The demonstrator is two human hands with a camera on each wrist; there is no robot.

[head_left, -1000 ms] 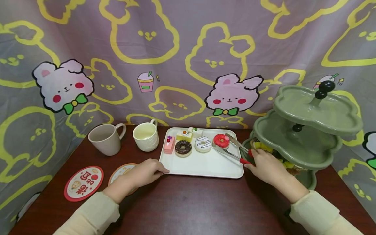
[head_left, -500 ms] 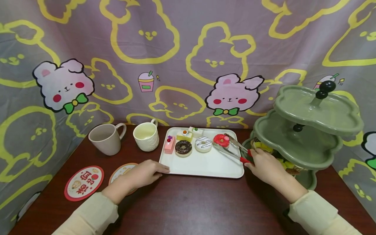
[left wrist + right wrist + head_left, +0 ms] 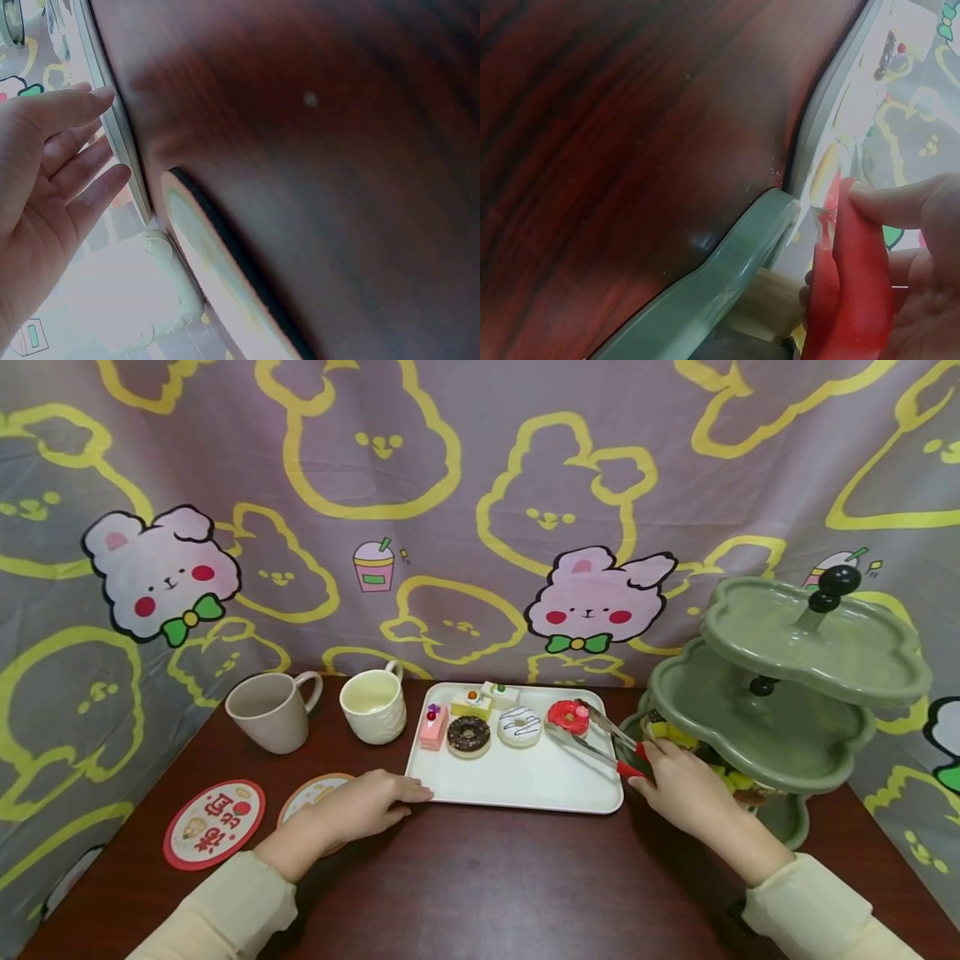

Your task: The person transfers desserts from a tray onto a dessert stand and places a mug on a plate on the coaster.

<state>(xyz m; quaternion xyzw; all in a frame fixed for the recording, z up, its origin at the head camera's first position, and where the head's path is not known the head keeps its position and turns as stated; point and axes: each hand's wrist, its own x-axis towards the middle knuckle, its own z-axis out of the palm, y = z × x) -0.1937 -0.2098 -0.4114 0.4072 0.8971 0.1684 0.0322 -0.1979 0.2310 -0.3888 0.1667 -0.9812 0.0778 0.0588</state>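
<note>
My right hand [image 3: 690, 789] grips tongs [image 3: 596, 760] by their red handles, seen close in the right wrist view as red grips [image 3: 859, 277]. The tongs' metal tips lie one on each side of a red-iced doughnut [image 3: 567, 717] at the right of a white tray [image 3: 517, 781]. Whether the tips press on it, I cannot tell. The fingers of my left hand [image 3: 375, 806] touch the tray's front left corner, loosely extended in the left wrist view. Also on the tray are a white striped doughnut [image 3: 519, 727], a chocolate doughnut [image 3: 468, 737] and several small cake pieces [image 3: 432, 728].
A green tiered stand [image 3: 757, 718] rises at the right, close beside my right hand, with yellow and brown food pieces on its lower tier. Two mugs, one grey [image 3: 270, 714] and one cream [image 3: 372, 706], stand left of the tray. Two round coasters [image 3: 215, 824] lie in front of them.
Very little differs. The head view has shifted slightly; the tongs still stand around the red doughnut, and my left hand stays at the tray corner.
</note>
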